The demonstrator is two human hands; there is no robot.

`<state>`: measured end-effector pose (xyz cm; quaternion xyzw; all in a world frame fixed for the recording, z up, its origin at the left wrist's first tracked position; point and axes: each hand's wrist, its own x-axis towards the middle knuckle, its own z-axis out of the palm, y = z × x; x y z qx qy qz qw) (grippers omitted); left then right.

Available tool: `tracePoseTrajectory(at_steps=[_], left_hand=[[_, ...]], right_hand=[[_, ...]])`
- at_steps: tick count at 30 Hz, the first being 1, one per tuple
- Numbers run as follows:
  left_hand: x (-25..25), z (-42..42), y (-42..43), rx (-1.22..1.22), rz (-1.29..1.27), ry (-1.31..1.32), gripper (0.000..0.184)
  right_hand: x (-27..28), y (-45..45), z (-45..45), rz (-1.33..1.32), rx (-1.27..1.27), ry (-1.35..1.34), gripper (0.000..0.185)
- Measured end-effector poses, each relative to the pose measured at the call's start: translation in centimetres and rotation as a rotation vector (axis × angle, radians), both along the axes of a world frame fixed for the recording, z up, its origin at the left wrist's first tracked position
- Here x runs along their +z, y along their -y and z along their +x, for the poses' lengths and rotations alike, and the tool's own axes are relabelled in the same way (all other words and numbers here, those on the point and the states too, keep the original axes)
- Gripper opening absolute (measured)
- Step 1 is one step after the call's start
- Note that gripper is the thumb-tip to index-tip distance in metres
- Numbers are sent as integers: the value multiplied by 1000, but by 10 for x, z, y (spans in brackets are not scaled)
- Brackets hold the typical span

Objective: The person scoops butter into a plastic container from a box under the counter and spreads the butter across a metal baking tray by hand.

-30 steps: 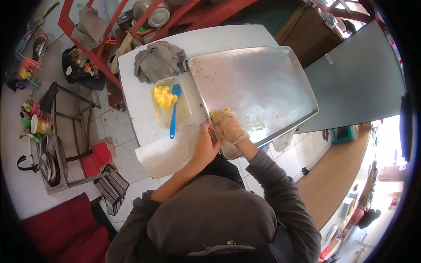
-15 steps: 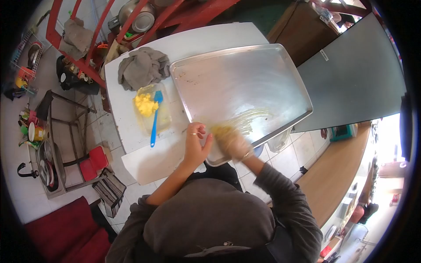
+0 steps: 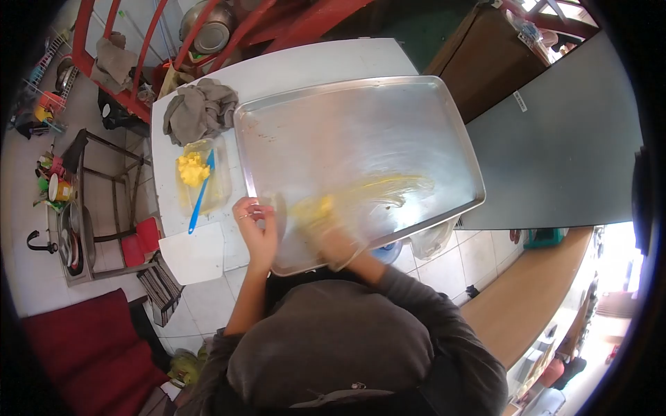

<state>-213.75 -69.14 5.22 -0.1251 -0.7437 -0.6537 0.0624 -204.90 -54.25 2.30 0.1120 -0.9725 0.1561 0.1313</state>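
Observation:
A large metal tray [image 3: 361, 132] lies on the white table [image 3: 312, 59], with yellow grease streaked over its lower part. My right hand [image 3: 333, 239], in a clear plastic glove, is blurred over the tray's near left part, where yellow stuff shows at its fingers; what it holds cannot be made out. Beside the tray's left edge, my left hand [image 3: 257, 225] is raised with its fingers curled loosely and apart, holding nothing. Left of it, a clear container [image 3: 219, 191] holds yellow margarine [image 3: 193, 168] and a blue brush [image 3: 199, 201].
A grey cloth [image 3: 200, 113] lies crumpled at the table's left. White board [image 3: 194, 255] sits at the near left edge. Red railings [image 3: 187, 35] stand behind the table. A grey panel [image 3: 555, 139] is at the right, above a wooden surface [image 3: 520, 298].
The tray, container and cloth appear farther left. My left hand has let go of the tray's edge. My right hand has swept over the tray, and the yellow streaks have spread.

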Motion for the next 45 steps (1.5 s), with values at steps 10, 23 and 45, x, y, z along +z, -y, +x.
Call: tracePoseTrajectory(at_steps=[10, 23, 45], left_hand=[[17, 12, -25, 106, -359, -278, 29], [88, 53, -243, -312, -591, -785, 33], [68, 20, -118, -427, -211, -610, 11]], right_hand=[[-60, -272, -1, 269, -442, -117, 33], [47, -240, -54, -2307, 146, -214, 54], [112, -83, -82, -2141, 91, 83, 48]])
